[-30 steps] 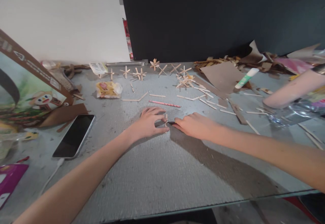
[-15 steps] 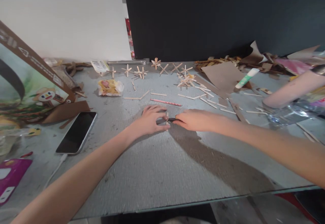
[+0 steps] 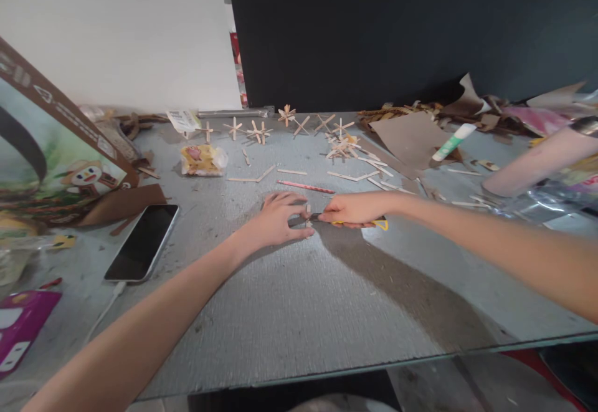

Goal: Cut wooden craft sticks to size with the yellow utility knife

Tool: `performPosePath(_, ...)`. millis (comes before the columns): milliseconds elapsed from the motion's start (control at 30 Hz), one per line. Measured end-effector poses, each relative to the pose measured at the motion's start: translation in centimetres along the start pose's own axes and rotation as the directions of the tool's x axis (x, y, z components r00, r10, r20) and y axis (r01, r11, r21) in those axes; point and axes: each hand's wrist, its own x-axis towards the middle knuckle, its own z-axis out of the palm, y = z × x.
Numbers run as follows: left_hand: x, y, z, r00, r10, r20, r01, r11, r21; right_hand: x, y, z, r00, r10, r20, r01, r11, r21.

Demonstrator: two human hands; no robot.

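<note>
My left hand (image 3: 282, 220) rests on the table, its thumb and fingers curved around a short wooden craft stick (image 3: 308, 217) and pinning it down. My right hand (image 3: 352, 207) grips a utility knife (image 3: 381, 224) with a yellow and black handle, whose end shows past the palm. The knife's dark front part points left and meets the stick between my left thumb and fingers; the exact contact is too small to make out. Just beyond both hands lies a red patterned pencil (image 3: 306, 186).
Loose craft sticks (image 3: 292, 172) and several star-shaped stick pieces (image 3: 256, 131) lie farther back. A phone (image 3: 142, 242) on a cable and a printed bag (image 3: 60, 150) stand left. A glue stick (image 3: 453, 143), cardboard (image 3: 404, 141) and a pink cylinder (image 3: 537, 161) are right.
My right hand has turned and its forearm has swung slightly, so the knife's yellow handle end now shows. My left hand has stayed in place on the stick.
</note>
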Motion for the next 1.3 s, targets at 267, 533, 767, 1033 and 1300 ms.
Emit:
performPosePath(267,-0.1,-0.2,0.2,1.0,-0.004,-0.021,0.004,1.0,-0.018,-0.5,0.1,0.3,1.0,0.001,0.015,-0.003,0.994,0.107)
performPosePath(533,-0.1,-0.3,0.2,1.0,0.012,-0.027,-0.013,1.0,-0.021,-1.5,1.1,3.6,0.872,-0.235,-0.429,-0.084,0.792,-0.605)
performPosePath(767,-0.1,-0.4,0.3,1.0,0.01,-0.027,-0.011,1.0,-0.017,-1.3,0.5,5.7,0.85,-0.209,-0.483,-0.229,0.68,-0.697)
performPosePath(1033,0.0,-0.2,0.2,1.0,0.019,-0.025,-0.019,1.0,-0.002,-1.4,0.2,5.3,0.86,-0.187,-0.474,-0.23,0.688,-0.689)
performPosePath(1300,0.0,0.1,0.0,1.0,0.002,-0.015,-0.002,1.0,0.005,-1.2,0.5,5.4,0.857,-0.198,-0.475,-0.213,0.703,-0.678)
